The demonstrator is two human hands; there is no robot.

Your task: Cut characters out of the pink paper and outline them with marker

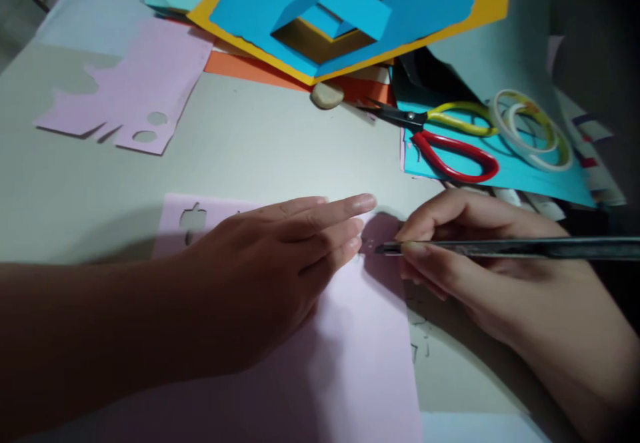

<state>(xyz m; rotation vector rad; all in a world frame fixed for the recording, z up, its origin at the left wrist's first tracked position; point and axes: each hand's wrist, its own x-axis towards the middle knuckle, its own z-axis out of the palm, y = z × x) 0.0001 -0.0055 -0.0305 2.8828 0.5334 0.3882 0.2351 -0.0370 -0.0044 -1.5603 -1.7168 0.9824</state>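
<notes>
My left hand (265, 263) lies flat on a sheet of lilac paper (350, 356), its fingers spread a little and pressing the sheet down. My right hand (465, 249) grips a slim metal craft knife (500, 248) that runs level from the right. The blade tip touches the lilac paper just beyond my left fingertips, where small cuts show. A small cut-out shape (193, 219) sits in the sheet beyond my left hand. My left hand and forearm hide much of the sheet.
Pale grey board (210, 169) lies under everything. Beyond my hands are a cut lilac sheet (135, 89), blue-on-yellow cut paper (345, 9), a pebble (327, 95), red-and-yellow scissors (440, 129) on turquoise paper (500, 166), and a tape roll (530, 129).
</notes>
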